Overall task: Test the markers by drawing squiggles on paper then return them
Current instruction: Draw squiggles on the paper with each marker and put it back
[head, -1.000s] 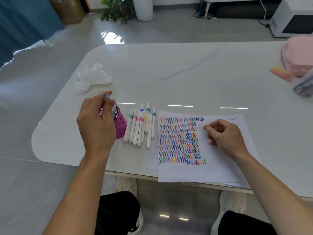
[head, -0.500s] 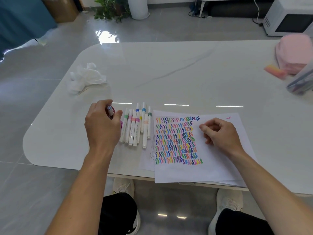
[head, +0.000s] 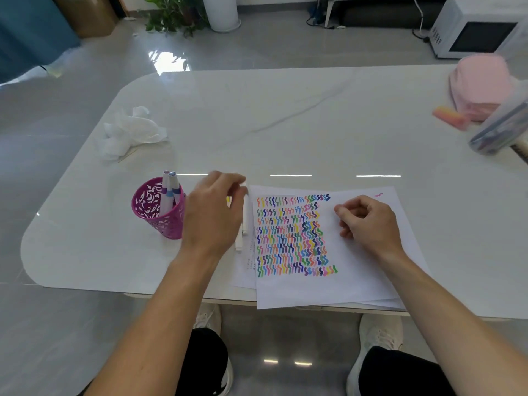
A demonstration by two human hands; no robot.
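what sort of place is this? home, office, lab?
Most likely a home living or dining room, not a lab: a glossy marble-look table, a potted plant on the tiled floor behind it, and a microwave at the far right.

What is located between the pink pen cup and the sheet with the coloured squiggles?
In the head view, the left hand is there, above white markers lying beside the sheet.

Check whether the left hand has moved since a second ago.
Yes. The left hand went right, from above the cup to over the markers beside it.
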